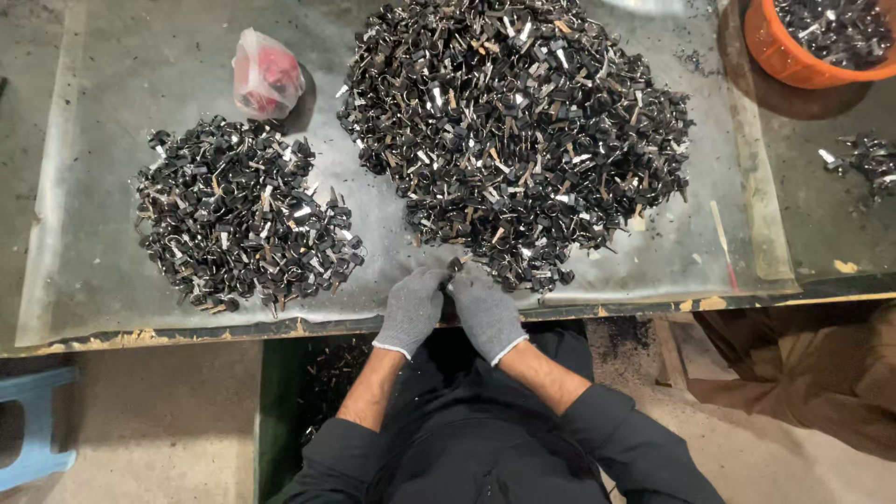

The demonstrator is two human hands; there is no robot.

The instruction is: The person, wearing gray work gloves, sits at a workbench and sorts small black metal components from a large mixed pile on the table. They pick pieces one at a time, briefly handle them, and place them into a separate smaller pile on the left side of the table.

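**Gloved hands met over a small black part at the table's near edge**

Head camera: Both hands wore grey knitted gloves and came together at the front edge of the grey, scuffed worktable. The left hand and the right hand were curled, their fingertips pinching one small black-and-metal part between them, just at the foot of the large heap of small black plastic-and-metal parts. That heap filled the middle and far side of the table. A smaller heap of the same black parts lay well apart to the left, and behind it, just touching its far edge, stood a knotted clear plastic bag with something red inside. An orange plastic tub holding more black parts sat at the far right corner, with a few loose parts scattered below it. A thin pale stick with a red tip lay near the table's right front. A light blue stool stood on the floor at the left.
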